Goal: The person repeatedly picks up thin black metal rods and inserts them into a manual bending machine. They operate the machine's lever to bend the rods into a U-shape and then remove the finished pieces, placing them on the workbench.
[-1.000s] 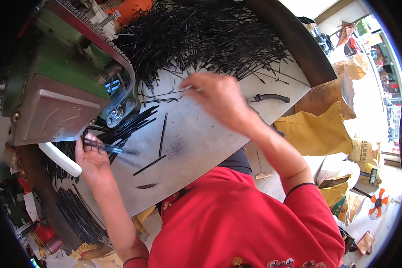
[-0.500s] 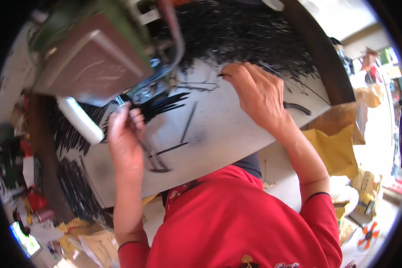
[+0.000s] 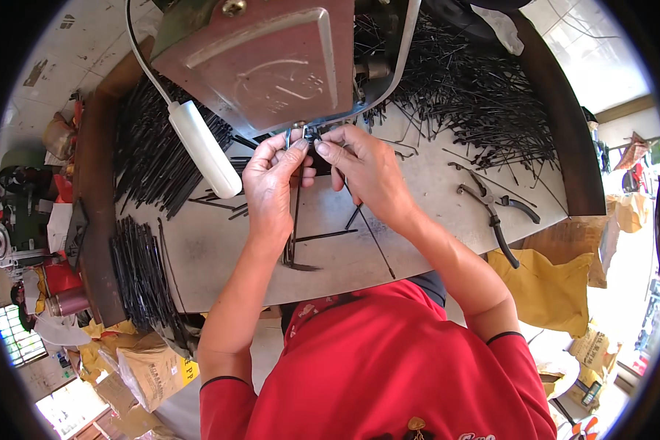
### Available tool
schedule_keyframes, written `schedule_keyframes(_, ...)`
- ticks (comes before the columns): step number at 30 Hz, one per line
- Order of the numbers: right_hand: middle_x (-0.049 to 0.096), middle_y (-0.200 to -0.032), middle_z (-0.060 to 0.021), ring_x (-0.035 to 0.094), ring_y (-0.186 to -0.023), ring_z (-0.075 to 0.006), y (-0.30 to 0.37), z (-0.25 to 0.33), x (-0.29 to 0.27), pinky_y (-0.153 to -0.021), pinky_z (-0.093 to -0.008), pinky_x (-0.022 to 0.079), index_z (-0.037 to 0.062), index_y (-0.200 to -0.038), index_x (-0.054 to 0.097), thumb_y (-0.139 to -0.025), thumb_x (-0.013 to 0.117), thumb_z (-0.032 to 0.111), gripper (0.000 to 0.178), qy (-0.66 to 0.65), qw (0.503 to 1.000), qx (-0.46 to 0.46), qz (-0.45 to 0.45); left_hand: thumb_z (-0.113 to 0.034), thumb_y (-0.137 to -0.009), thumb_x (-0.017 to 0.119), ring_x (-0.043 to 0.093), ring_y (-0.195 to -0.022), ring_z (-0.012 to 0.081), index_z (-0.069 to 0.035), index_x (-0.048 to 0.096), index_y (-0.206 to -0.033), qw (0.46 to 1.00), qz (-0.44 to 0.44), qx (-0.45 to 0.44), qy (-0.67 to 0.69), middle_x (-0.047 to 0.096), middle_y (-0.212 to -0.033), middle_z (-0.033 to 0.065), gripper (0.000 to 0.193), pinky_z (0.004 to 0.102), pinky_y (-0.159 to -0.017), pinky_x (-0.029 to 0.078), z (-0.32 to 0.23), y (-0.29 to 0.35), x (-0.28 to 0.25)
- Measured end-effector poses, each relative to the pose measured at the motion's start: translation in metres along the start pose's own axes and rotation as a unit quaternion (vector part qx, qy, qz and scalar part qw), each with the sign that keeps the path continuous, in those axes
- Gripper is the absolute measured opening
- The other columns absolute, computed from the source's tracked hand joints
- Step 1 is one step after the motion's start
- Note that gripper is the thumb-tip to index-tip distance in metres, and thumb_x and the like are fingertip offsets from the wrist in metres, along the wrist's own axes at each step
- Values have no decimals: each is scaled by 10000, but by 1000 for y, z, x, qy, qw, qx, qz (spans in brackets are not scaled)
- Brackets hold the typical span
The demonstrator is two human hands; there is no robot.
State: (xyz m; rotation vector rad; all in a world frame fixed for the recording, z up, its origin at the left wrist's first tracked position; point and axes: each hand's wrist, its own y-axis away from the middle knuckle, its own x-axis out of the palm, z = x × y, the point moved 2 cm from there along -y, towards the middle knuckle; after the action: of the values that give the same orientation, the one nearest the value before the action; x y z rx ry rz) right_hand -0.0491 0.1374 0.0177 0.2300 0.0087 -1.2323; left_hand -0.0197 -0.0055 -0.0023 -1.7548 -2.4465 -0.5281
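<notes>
My left hand (image 3: 273,180) is closed on a thin black metal rod (image 3: 295,216) just under the front of a green-and-maroon machine (image 3: 271,62). The rod hangs toward the table's near edge and ends in a bent foot. Close beside it, my right hand (image 3: 367,165) pinches at the rods' upper ends, right below the machine's head. A second thin black rod (image 3: 376,242) slants down from under my right fingers. Between my fingertips sits a small dark joint (image 3: 312,136); its details are too small to make out. Another black rod (image 3: 326,235) lies flat on the table behind these.
Large heaps of black rods lie at the back right (image 3: 491,110) and left (image 3: 158,154), with a bundle (image 3: 143,271) at front left. A white tube lamp (image 3: 205,150) hangs left of my hands. Pliers (image 3: 489,199) lie at right. A raised brown rim (image 3: 565,110) borders the table (image 3: 220,257).
My right hand has come left from near the right heap to meet my left hand under the machine. The whole view has swung, and the pliers now show fully.
</notes>
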Motion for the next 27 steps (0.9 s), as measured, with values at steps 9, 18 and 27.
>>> schedule_keyframes(9,560,-589,-39,450,-428,-66,-10,-11,7,-358,-232,331,-35,-985,583,-923,560,172,218,-83,996,-15,-14,-102,-868,642,569,-644,83,-35,616,-1033,1000,1,-20,5,619,-797,20,181,213,-560,451,-1,0,2)
schedule_keyframes(18,575,-622,-44,477,-452,-68,-13,-15,10,-352,-226,343,-41,-964,589,-915,564,146,195,-136,991,-5,-10,-110,-871,640,561,-631,72,-38,609,-1047,999,-3,-34,1,610,-785,14,192,204,-553,443,-4,2,4)
schedule_keyframes(27,579,-678,-34,460,-478,-46,-13,-15,10,-349,-194,300,-37,-987,600,-914,575,148,201,-185,983,-7,11,-123,-866,650,562,-629,72,-46,611,-1045,1000,3,-26,5,607,-781,13,198,203,-546,442,-4,2,5)
